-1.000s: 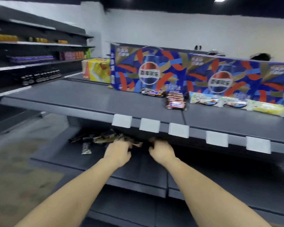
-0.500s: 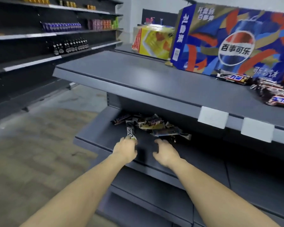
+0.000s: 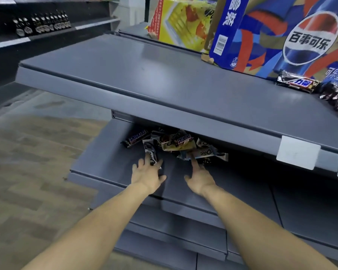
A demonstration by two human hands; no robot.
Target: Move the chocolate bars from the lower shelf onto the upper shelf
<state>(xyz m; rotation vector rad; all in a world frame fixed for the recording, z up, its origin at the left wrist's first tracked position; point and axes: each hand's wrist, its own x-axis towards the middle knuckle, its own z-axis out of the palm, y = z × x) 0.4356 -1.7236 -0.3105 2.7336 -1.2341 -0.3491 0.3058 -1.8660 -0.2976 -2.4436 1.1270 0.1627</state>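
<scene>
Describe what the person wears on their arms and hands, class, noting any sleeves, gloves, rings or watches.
Nothing is worn: the left hand and right hand are bare, with no gloves, rings or watch visible. Both forearms are uncovered to the frame's bottom edge, so no sleeve shows.

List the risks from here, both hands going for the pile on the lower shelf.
1. The chocolate bars lie in a loose overlapping heap, so a grab may take several and drop some.
2. The heap sits far back under the upper shelf; lifting out, the left hand or right hand could knock its front edge.
3. The left hand's fingertips only touch one white bar, with no grip yet; it may slide away.
</scene>
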